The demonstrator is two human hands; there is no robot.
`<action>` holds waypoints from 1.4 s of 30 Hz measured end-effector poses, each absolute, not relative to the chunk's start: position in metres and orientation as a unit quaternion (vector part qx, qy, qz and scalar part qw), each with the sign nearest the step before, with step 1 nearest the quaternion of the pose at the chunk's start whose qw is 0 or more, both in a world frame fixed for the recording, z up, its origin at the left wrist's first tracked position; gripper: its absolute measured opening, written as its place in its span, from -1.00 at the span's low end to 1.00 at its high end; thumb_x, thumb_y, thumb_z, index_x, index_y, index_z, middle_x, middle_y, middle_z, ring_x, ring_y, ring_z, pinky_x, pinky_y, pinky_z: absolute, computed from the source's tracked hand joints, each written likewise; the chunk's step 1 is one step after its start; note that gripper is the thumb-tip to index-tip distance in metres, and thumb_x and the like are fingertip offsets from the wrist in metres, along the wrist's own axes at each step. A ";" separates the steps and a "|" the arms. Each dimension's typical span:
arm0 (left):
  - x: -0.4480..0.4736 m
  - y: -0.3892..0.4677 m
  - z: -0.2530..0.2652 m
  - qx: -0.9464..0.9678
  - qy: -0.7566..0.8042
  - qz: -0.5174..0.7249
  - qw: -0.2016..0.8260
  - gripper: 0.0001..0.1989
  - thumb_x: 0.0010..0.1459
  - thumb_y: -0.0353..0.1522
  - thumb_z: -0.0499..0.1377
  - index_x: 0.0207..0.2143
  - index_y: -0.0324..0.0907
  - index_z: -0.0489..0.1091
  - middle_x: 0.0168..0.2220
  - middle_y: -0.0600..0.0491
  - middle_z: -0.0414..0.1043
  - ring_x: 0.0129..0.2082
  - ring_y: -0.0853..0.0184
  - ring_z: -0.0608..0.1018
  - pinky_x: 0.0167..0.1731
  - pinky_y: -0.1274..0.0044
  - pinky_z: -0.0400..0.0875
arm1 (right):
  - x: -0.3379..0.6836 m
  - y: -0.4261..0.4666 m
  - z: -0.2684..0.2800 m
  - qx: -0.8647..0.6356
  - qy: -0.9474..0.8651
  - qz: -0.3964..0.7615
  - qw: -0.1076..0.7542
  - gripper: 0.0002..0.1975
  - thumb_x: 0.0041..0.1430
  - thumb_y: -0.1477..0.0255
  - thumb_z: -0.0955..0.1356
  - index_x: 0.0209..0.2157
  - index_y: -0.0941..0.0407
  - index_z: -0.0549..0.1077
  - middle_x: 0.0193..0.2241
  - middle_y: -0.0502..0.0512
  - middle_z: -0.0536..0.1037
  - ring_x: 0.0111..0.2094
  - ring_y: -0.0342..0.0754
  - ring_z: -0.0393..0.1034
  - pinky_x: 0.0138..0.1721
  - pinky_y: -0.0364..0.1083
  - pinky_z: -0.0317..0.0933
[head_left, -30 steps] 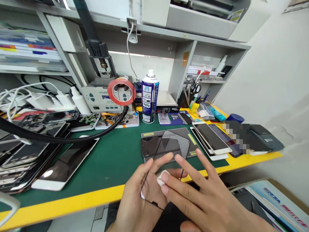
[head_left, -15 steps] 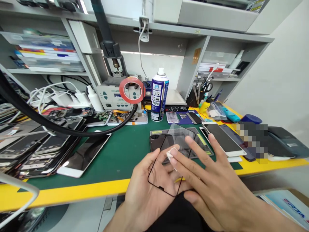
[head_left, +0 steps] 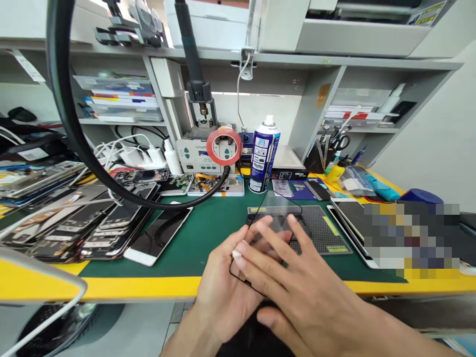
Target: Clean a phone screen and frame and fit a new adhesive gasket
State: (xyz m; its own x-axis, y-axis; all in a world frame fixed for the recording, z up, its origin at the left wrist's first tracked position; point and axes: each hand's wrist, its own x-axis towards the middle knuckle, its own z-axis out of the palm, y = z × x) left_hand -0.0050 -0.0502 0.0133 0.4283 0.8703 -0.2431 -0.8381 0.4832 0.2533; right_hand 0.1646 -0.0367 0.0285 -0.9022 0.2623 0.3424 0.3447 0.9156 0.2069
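From afar I am holding the left hand (head_left: 226, 292) palm-up and cupped, while the right hand (head_left: 307, 287) is slanting over it, index and middle fingers (head_left: 262, 260) pairing closely (the thumb (head_left: 273, 320) is sitting low, apart).

The clear glass panel (head_left: 279, 209) has a thin black border; the small wad (head_left: 237, 254) against it is white. Green covers the mat (head_left: 208, 230), and the near edge of the desk (head_left: 148, 287) is yellow. Beyond, a dark grey pad (head_left: 322, 229) carries a dotted pattern and yellow-green strips. Farther stand a blue-and-white can (head_left: 261, 161) and, to its left, a red tape ring (head_left: 238, 147).
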 end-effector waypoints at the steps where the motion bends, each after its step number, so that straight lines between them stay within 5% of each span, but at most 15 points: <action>1: -0.007 -0.050 0.013 0.050 0.183 0.516 0.835 -0.59 0.36 -0.29 0.08 0.20 -0.18 0.40 0.02 -0.16 0.58 0.09 0.13 0.58 0.12 0.35 0.39 | 0.162 -0.037 0.029 -0.166 -0.965 -0.130 0.157 -0.43 0.40 0.27 0.20 0.34 0.21 0.21 0.38 0.04 0.20 0.41 0.32 -0.13 0.34 0.36 -0.70; 6: -0.017 -0.053 0.013 0.080 0.197 0.509 0.834 -0.53 0.38 -0.17 0.07 0.26 -0.08 0.34 0.01 -0.14 0.58 0.07 0.11 0.59 0.05 0.36 0.44 | 0.153 -0.036 0.027 -0.133 -0.971 -0.137 0.145 -0.44 0.44 0.19 0.15 0.31 0.20 0.28 0.33 0.04 0.30 0.35 0.27 0.04 0.33 0.28 -0.80; 12: -0.021 -0.057 0.013 0.110 0.173 0.518 0.830 -0.54 0.45 -0.18 -0.06 0.13 -0.22 0.47 -0.08 -0.11 0.61 -0.11 0.25 0.63 -0.12 0.48 0.48 | 0.154 -0.027 0.030 -0.188 -0.963 -0.131 0.140 -0.36 0.41 0.27 0.15 0.41 0.25 0.02 0.43 0.08 0.04 0.43 0.36 -0.28 0.32 0.41 -0.68; 18: -0.023 -0.058 0.005 0.186 0.140 0.509 0.829 -0.54 0.47 -0.18 -0.14 0.22 -0.08 0.37 -0.13 -0.12 0.55 -0.32 0.25 0.59 -0.42 0.48 0.39 | 0.163 -0.005 0.037 -0.240 -0.940 -0.171 0.173 -0.38 0.37 0.35 0.19 0.38 0.29 0.10 0.43 0.16 0.04 0.43 0.41 -0.29 0.30 0.50 -0.48; 22: -0.026 -0.057 0.004 0.179 0.150 0.504 0.832 -0.54 0.45 -0.16 -0.11 0.21 -0.08 0.38 -0.18 -0.11 0.56 -0.34 0.24 0.60 -0.39 0.46 0.42 | 0.162 -0.008 0.036 -0.238 -0.945 -0.157 0.161 -0.38 0.38 0.34 0.18 0.38 0.30 0.09 0.42 0.18 0.06 0.43 0.40 -0.27 0.32 0.46 -0.50; 29: -0.028 -0.053 0.007 0.129 0.306 0.509 0.794 -0.55 0.36 -0.17 0.12 0.24 -0.05 0.36 -0.04 -0.10 0.59 -0.12 0.23 0.63 -0.20 0.52 0.48 | 0.152 -0.035 0.022 -0.128 -0.975 -0.144 0.115 -0.45 0.46 0.27 0.10 0.34 0.21 0.20 0.35 0.03 0.26 0.39 0.25 -0.10 0.30 0.30 -0.87; 37: -0.025 -0.051 0.009 0.216 0.205 0.526 0.796 -0.52 0.44 -0.19 -0.08 0.30 -0.12 0.27 -0.02 -0.20 0.54 -0.33 0.20 0.59 -0.45 0.42 0.48 | 0.172 -0.013 0.027 -0.252 -0.939 -0.163 0.167 -0.35 0.35 0.34 0.23 0.38 0.30 0.09 0.43 0.17 0.06 0.43 0.42 -0.30 0.31 0.49 -0.51; 42: -0.026 -0.051 0.019 0.177 0.283 0.532 0.778 -0.58 0.42 -0.25 0.01 0.26 -0.09 0.33 -0.08 -0.13 0.59 -0.22 0.26 0.63 -0.29 0.51 0.49 | 0.163 -0.034 0.018 -0.177 -0.961 -0.150 0.150 -0.40 0.38 0.23 0.21 0.34 0.22 0.22 0.38 0.08 0.20 0.38 0.36 -0.05 0.34 0.41 -0.68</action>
State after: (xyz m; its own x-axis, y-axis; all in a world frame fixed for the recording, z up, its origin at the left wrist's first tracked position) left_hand -0.0263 -0.0507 0.0185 0.2735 0.9285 -0.2512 -0.7278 0.3705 0.5771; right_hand 0.1634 -0.0339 0.0178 -0.8929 0.2944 0.3407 0.3843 0.8926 0.2357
